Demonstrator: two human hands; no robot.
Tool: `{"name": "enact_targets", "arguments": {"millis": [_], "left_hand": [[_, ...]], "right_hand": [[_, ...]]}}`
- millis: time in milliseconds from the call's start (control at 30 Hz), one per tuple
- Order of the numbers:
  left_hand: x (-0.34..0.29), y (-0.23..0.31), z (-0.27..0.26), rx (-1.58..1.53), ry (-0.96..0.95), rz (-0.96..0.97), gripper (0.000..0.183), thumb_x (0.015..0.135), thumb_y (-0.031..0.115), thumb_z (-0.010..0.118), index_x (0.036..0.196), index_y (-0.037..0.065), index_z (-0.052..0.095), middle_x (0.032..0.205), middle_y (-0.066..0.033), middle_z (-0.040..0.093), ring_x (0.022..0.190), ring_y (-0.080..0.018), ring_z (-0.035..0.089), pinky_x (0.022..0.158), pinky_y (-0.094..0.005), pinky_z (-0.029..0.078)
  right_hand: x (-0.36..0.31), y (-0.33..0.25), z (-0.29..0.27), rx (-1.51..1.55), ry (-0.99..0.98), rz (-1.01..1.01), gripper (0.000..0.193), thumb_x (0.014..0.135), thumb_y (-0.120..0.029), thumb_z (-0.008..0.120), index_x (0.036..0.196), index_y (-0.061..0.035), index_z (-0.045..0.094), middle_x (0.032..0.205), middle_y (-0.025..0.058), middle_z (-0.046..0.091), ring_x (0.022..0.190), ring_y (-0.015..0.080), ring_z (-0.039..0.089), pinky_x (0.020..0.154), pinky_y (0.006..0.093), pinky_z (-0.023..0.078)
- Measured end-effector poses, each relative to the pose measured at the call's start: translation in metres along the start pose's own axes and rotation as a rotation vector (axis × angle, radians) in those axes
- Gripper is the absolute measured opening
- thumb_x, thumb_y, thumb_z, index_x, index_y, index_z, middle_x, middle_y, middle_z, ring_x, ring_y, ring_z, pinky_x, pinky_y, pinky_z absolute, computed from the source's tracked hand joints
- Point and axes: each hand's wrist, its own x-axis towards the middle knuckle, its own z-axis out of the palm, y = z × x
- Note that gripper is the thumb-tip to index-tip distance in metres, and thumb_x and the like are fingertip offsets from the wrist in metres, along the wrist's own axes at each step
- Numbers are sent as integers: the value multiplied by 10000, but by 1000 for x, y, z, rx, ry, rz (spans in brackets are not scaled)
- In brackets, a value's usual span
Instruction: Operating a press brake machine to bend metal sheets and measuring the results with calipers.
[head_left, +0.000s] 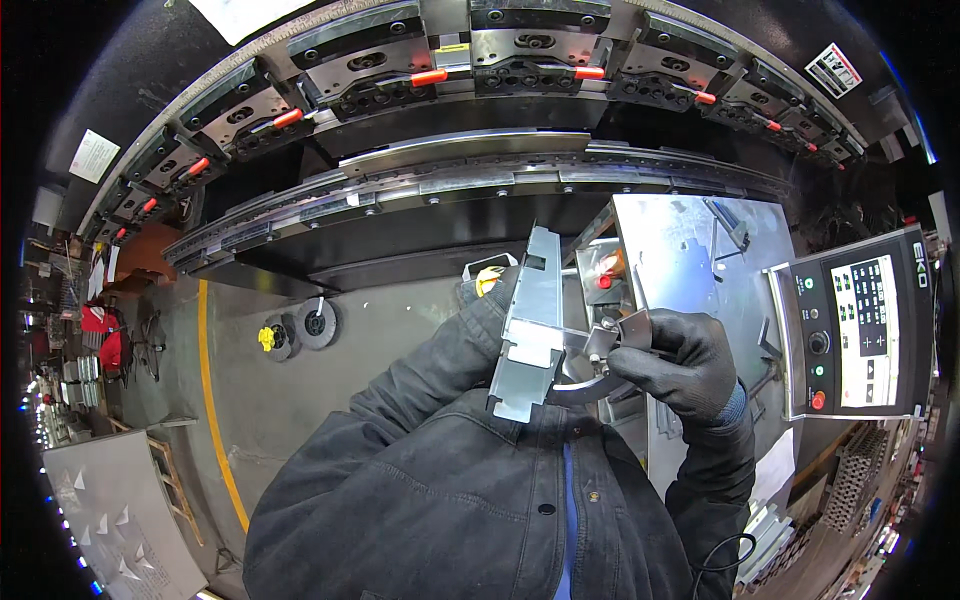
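Note:
In front of my chest is a bent sheet-metal part, long and narrow with notched ends, held tilted. My left hand grips it from behind; the part hides most of those fingers. Gloved in black, my right hand is closed, thumb and fingers pinching a metal angle gauge with a curved arc and a small knob. The gauge lies up against the right side of the part; exactly where they touch is hard to make out.
Ahead stretches a press brake bed beneath clamps with orange-red handles. At right are a metal-topped table with small metal pieces and a control panel. Wheels sit on the floor, left; a grey sheet lies lower left.

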Motion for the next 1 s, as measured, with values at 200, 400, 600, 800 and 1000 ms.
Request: {"name": "enact_targets", "arguments": {"millis": [200,400,600,800,1000], "left_hand": [[1,-9,33,192,117,25,395,754,272,469,1010,-28,487,834,-191,574,630,-262,582,516,-372,491],[-37,5,10,789,376,447,294,687,159,527,928,-11,524,807,-146,588,642,-203,578,538,-304,482],[-79,20,-13,1284,659,839,237,631,64,577,859,4,554,785,-109,599,653,-154,575,557,-248,475],[-98,32,-17,1668,915,732,284,590,4,597,868,2,541,787,-96,599,667,-139,571,579,-228,476],[-96,8,6,1336,907,874,193,660,88,587,827,11,528,730,-86,566,608,-158,563,566,-239,476]], "right_hand": [[-1,19,-13,227,-67,-90,160,661,-17,641,810,22,599,669,59,587,519,83,496,489,168,403],[-16,39,-55,312,268,-166,255,599,-27,659,837,34,590,774,127,615,604,180,580,582,225,480],[13,69,-21,262,-466,-594,167,664,-20,608,822,26,636,1091,206,499,701,197,595,607,262,490],[44,58,30,129,-472,-625,234,625,4,635,859,-9,643,1143,192,476,731,191,603,650,260,489],[71,54,34,-63,-373,-795,263,580,36,637,837,-24,632,1059,173,537,734,203,594,643,257,476]]}}
